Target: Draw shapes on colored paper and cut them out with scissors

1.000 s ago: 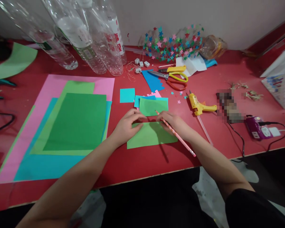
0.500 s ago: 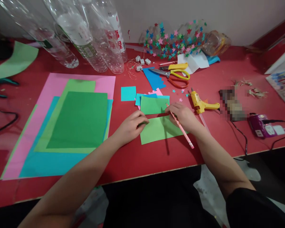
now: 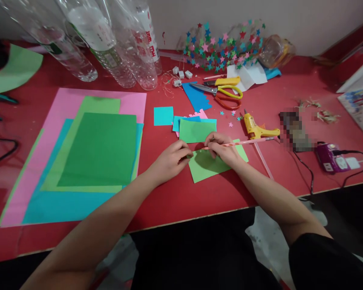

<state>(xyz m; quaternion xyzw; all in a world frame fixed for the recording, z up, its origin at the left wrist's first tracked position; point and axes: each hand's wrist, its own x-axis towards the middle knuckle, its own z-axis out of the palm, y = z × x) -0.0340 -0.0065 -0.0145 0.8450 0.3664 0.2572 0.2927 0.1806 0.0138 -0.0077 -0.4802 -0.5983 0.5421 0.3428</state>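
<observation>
My right hand [image 3: 223,148] holds a pink pencil [image 3: 255,141] between bent fingers. The pencil lies nearly level, its eraser end pointing right and its tip toward my left hand. Beneath is a light green sheet of craft paper [image 3: 201,171], slightly tilted on the red table. At that sheet's upper left corner, my left hand [image 3: 174,160] is closed, thumb and fingertips pinched on the edge. Just beyond both hands lies a smaller green piece [image 3: 196,131] on top of blue and pink scraps. A turquoise square [image 3: 163,116] sits apart to their left.
Large coloured sheets [image 3: 99,149] are stacked at left. Plastic bottles [image 3: 109,56] stand behind them. Scissors [image 3: 220,94] and a yellow cutter [image 3: 228,81] lie beyond my hands. To the right are a yellow glue gun [image 3: 255,128], a clear stick [image 3: 263,161] and a purple power adapter [image 3: 331,159].
The pencil has swung from slanting toward me to nearly level, pointing right. The light green sheet has shifted right and turned a little. My right hand has moved slightly left.
</observation>
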